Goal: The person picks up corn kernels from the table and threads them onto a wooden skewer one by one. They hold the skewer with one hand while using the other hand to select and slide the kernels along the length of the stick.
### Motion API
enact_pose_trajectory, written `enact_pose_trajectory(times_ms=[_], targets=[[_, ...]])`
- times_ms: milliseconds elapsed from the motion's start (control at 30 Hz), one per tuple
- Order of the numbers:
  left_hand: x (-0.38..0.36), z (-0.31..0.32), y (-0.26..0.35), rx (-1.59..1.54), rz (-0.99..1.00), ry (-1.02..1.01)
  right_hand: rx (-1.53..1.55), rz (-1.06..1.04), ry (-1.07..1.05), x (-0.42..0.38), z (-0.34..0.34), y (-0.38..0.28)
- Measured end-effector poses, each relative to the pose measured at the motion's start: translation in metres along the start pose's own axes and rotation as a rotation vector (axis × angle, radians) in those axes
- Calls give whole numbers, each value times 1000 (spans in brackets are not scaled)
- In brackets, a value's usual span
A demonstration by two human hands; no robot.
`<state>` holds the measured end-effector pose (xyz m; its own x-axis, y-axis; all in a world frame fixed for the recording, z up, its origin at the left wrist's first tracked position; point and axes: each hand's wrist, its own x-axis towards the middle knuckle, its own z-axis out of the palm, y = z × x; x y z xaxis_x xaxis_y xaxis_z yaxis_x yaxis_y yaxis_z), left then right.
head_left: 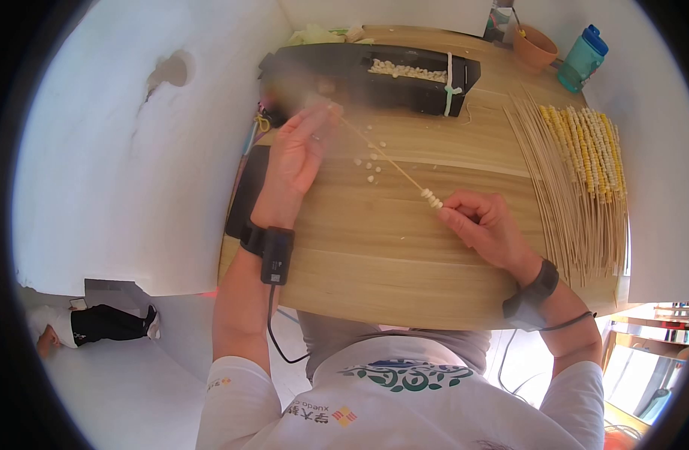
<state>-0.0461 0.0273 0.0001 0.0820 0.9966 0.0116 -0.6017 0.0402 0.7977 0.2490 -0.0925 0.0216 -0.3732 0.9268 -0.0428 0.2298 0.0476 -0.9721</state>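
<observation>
A thin wooden skewer (pixel 389 161) slants across the middle of the table, held up between both hands. Several small pale kernel-like pieces (pixel 432 198) sit threaded near its lower right end. My right hand (pixel 483 223) pinches that end between thumb and finger, right beside the pieces. At the upper left end, the fingers of my left hand (pixel 303 146) are closed together; haze blurs the fingertips, and whatever small thing may be in them is not clear. Loose pale pieces (pixel 371 178) lie scattered on the tabletop below the skewer.
A black box (pixel 326 67) holding more pale pieces (pixel 408 70) stands at the back. Bare skewers (pixel 543 180) and skewers strung with yellow and white pieces (pixel 588 150) lie right. Behind are a clay pot (pixel 534 49) and a blue bottle (pixel 583 60). A person (pixel 97 324) appears lower left.
</observation>
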Motion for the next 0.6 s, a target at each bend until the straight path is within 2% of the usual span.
enact_pose_trajectory(times_ms=[433, 600], targets=[[-4, 7, -3, 65, 51, -9, 2, 4, -5, 1, -3, -1], [-2, 7, -3, -48, -27, 11, 15, 2, 0, 1, -2, -1]])
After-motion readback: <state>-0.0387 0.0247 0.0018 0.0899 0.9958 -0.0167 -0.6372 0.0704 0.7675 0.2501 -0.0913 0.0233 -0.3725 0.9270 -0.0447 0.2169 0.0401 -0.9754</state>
